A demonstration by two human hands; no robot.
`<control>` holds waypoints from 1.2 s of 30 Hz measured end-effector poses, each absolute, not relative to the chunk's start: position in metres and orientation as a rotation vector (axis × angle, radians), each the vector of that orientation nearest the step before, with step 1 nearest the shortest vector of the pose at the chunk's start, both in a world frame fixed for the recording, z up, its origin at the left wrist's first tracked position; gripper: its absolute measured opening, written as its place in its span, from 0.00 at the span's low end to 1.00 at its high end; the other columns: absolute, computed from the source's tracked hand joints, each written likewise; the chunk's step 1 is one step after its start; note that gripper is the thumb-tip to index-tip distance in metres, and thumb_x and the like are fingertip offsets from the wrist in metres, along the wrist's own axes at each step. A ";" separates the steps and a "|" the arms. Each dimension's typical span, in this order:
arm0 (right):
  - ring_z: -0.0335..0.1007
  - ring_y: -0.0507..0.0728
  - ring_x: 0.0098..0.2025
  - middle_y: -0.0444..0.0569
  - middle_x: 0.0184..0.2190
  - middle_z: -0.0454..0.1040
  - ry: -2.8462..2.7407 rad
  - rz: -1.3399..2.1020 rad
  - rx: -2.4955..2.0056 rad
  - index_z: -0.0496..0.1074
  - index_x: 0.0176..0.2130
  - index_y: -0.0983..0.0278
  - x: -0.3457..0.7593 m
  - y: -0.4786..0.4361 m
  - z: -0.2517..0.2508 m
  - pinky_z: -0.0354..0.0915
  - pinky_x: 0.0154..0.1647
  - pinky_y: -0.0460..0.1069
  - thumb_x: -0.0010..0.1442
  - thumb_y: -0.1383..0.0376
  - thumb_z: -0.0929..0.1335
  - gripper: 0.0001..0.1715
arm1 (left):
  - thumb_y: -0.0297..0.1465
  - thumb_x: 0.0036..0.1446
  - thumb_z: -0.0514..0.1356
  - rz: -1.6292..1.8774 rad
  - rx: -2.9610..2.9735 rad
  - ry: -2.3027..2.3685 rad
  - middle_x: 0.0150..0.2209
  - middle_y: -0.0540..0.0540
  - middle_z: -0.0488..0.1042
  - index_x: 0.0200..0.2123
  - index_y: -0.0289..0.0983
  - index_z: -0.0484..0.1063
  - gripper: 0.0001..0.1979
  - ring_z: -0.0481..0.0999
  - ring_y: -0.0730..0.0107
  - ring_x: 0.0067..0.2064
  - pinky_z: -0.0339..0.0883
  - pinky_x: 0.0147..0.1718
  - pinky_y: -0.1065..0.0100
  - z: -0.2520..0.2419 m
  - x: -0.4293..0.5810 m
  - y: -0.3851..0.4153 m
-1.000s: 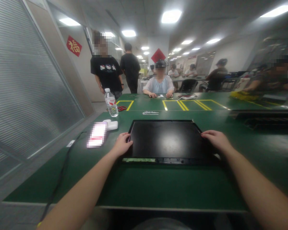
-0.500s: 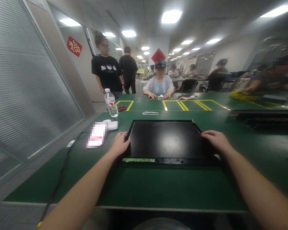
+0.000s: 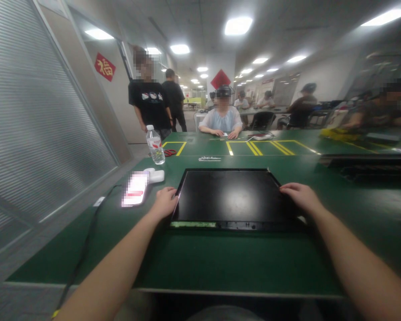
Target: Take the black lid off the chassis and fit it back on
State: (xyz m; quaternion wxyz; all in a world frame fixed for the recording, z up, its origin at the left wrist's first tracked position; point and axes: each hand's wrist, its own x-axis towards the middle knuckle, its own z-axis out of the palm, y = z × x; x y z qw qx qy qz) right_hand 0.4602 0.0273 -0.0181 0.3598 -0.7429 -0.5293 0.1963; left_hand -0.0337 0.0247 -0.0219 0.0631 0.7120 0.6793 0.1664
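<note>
- The panel [image 3: 227, 196] lies face up on the bench [image 3: 237, 263], between the two grips.
- The left grip [image 3: 165, 203] touches the panel's left edge; whether it clamps there, one cannot tell.
- The right grip [image 3: 302, 196] has fingertips at the panel's right edge; its thumb is hidden, so its closure cannot be told either.
- The green strip [image 3: 194, 224] sits along the panel's near edge; a knock there could damage it.
- Uneven lifting might twist the panel or let a corner slip.
- Left of the panel, a sideways swing could shove the phone [image 3: 135, 189] or, farther off, tip the bottle [image 3: 155, 145].
</note>
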 end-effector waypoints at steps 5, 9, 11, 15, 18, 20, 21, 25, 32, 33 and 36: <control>0.75 0.61 0.37 0.51 0.34 0.82 -1.382 0.477 -1.897 0.81 0.31 0.61 0.462 0.028 -0.019 0.65 0.38 0.52 0.45 0.57 0.70 0.14 | 0.31 0.56 0.54 0.595 2.113 2.009 0.54 0.38 0.77 0.45 0.38 0.81 0.19 0.71 0.49 0.60 0.58 0.61 0.53 -0.022 -0.035 0.025; 0.75 0.61 0.37 0.51 0.33 0.82 -1.380 0.488 -1.885 0.81 0.31 0.61 0.462 0.028 -0.019 0.65 0.38 0.52 0.45 0.57 0.70 0.14 | 0.30 0.55 0.55 0.711 2.060 1.961 0.52 0.40 0.79 0.41 0.38 0.82 0.17 0.73 0.50 0.58 0.61 0.60 0.56 -0.016 -0.032 0.021; 0.75 0.62 0.37 0.51 0.33 0.82 -1.384 0.492 -1.878 0.81 0.30 0.61 0.461 0.028 -0.019 0.65 0.40 0.53 0.45 0.56 0.70 0.14 | 0.29 0.54 0.56 0.818 1.958 1.914 0.50 0.42 0.80 0.39 0.39 0.83 0.16 0.74 0.51 0.57 0.63 0.58 0.58 -0.011 -0.029 0.017; 0.75 0.62 0.39 0.50 0.34 0.82 -1.389 0.496 -1.879 0.81 0.30 0.60 0.460 0.027 -0.017 0.65 0.43 0.53 0.46 0.57 0.70 0.13 | 0.28 0.53 0.58 1.070 1.497 1.794 0.42 0.46 0.83 0.40 0.39 0.83 0.14 0.79 0.53 0.48 0.70 0.51 0.59 0.001 -0.020 0.009; 0.75 0.62 0.39 0.51 0.34 0.81 -1.383 0.497 -1.896 0.81 0.30 0.60 0.460 0.027 -0.017 0.65 0.42 0.53 0.46 0.57 0.70 0.13 | 0.27 0.54 0.61 1.167 1.179 1.711 0.37 0.46 0.84 0.45 0.38 0.81 0.16 0.82 0.58 0.40 0.74 0.42 0.63 0.006 -0.015 0.004; 0.75 0.62 0.39 0.50 0.34 0.81 -1.382 0.486 -1.895 0.81 0.30 0.60 0.461 0.027 -0.018 0.65 0.42 0.53 0.46 0.57 0.70 0.13 | 0.26 0.53 0.62 1.198 1.012 1.643 0.32 0.46 0.83 0.48 0.37 0.80 0.17 0.81 0.62 0.33 0.74 0.36 0.65 0.007 -0.012 0.003; 0.75 0.62 0.39 0.50 0.34 0.82 -1.383 0.483 -1.889 0.81 0.30 0.60 0.461 0.027 -0.018 0.65 0.42 0.53 0.46 0.57 0.70 0.13 | 0.26 0.53 0.63 1.208 0.952 1.614 0.30 0.47 0.82 0.49 0.36 0.79 0.18 0.81 0.64 0.30 0.74 0.33 0.66 0.007 -0.011 0.003; 0.75 0.62 0.40 0.50 0.35 0.82 -1.387 0.484 -1.883 0.81 0.30 0.60 0.462 0.028 -0.019 0.65 0.42 0.53 0.46 0.57 0.70 0.13 | 0.23 0.55 0.61 1.216 0.827 1.556 0.26 0.47 0.80 0.53 0.35 0.75 0.21 0.78 0.67 0.24 0.72 0.26 0.69 0.006 -0.008 0.004; 0.75 0.62 0.38 0.50 0.33 0.81 -1.382 0.474 -1.887 0.81 0.30 0.60 0.464 0.030 -0.022 0.66 0.40 0.53 0.46 0.57 0.70 0.13 | 0.22 0.56 0.59 1.180 0.710 1.437 0.24 0.50 0.77 0.62 0.36 0.64 0.29 0.76 0.69 0.20 0.70 0.21 0.70 0.003 -0.008 0.006; 0.75 0.62 0.38 0.50 0.34 0.81 -1.382 0.476 -1.890 0.81 0.30 0.60 0.464 0.030 -0.022 0.66 0.40 0.53 0.46 0.57 0.70 0.13 | 0.22 0.56 0.59 1.179 0.714 1.424 0.24 0.51 0.77 0.64 0.38 0.60 0.32 0.75 0.69 0.20 0.69 0.20 0.71 0.003 -0.009 0.006; 0.75 0.62 0.39 0.50 0.34 0.81 -1.374 0.484 -1.899 0.81 0.30 0.60 0.463 0.029 -0.021 0.65 0.42 0.53 0.46 0.57 0.70 0.13 | 0.21 0.57 0.59 1.178 0.729 1.380 0.22 0.53 0.75 0.68 0.42 0.54 0.37 0.74 0.69 0.19 0.68 0.19 0.71 0.004 -0.009 0.006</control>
